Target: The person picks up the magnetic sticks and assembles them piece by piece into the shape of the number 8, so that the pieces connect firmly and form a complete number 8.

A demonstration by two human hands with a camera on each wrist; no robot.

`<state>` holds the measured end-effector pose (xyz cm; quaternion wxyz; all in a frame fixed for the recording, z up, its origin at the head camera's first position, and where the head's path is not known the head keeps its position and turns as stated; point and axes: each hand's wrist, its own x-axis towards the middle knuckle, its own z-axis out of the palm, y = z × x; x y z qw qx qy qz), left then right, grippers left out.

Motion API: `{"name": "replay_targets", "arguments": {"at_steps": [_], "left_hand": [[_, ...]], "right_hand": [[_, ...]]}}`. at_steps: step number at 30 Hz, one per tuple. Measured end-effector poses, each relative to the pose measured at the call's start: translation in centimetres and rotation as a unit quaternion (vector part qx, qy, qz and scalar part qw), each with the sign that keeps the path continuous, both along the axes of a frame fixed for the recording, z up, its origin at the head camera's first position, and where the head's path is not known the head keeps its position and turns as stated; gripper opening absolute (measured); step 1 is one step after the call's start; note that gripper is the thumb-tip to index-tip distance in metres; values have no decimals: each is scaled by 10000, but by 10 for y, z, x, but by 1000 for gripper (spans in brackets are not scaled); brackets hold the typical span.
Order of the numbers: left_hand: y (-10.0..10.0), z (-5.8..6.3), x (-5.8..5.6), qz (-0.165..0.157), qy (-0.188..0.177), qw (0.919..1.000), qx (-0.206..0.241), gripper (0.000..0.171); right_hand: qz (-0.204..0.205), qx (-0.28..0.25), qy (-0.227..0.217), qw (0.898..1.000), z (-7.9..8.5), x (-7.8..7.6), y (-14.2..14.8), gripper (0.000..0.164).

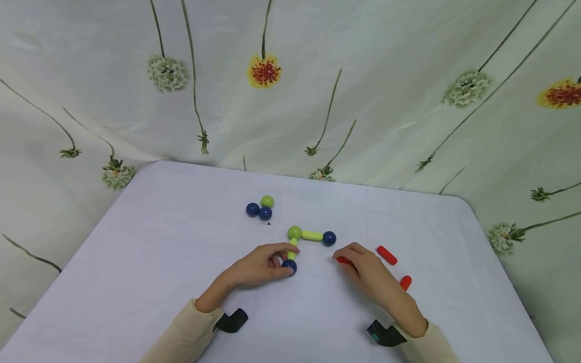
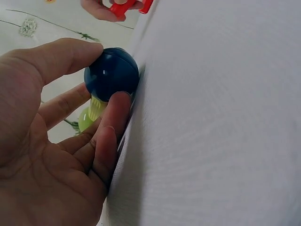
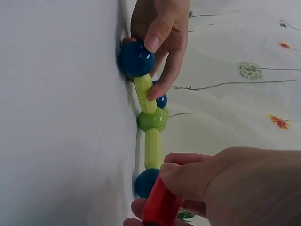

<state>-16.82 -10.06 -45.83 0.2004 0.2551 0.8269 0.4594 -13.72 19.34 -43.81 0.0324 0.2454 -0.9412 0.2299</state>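
Ball-and-rod figure (image 1: 302,234), just below the centre of the head view, lying on a white table (image 1: 181,222). Its corner is a green ball (image 1: 294,232); one yellow-green rod (image 1: 312,236) runs right to a blue ball (image 1: 329,238), and a second yellow-green rod (image 3: 145,94) runs down the frame to another blue ball, the near one (image 2: 112,73).

My left hand (image 1: 259,264), left of lower centre, is closed in a pinch on that near blue ball, thumb on one side and fingertips on the other, with my index finger lying across the rod beside it. My right hand (image 1: 368,272), right of lower centre, has a red rod (image 3: 162,202) clamped between thumb and fingers; in the head view it is near the right-hand blue ball but apart from it.

Two loose red rods lie to the right, one (image 1: 387,255) beyond my right hand and one (image 1: 406,282) partly hidden by my forearm. Above the figure sit a loose green ball (image 1: 268,201) and two loose blue balls (image 1: 252,209).

I judge the step in hand to be adding the red rod; the next move would call for steadying the figure with my left while lining the rod's end up with a blue ball
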Motion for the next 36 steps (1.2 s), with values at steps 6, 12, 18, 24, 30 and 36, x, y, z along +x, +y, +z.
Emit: {"name": "replay_targets", "arguments": {"at_steps": [6,12,18,24,30,36], "left_hand": [[1,-1,1,44,-26,10000,10,42],[1,-2,1,64,16,10000,-14,42],[1,-3,0,-8,43,10000,32,42],[0,-3,1,-25,132,9999,88,42],[0,-3,0,-12,203,9998,90,42],[0,-3,0,-19,236,9997,62,42]], "right_hand": [[193,168,-110,9996,0,0,-19,30],[376,238,-48,9990,-5,1,-36,28],[544,181,-105,9983,-10,3,-51,25],[717,228,7,9972,-14,5,-58,23],[710,294,65,9970,-14,7,-62,24],[677,321,74,9972,-14,7,-64,23]]}}
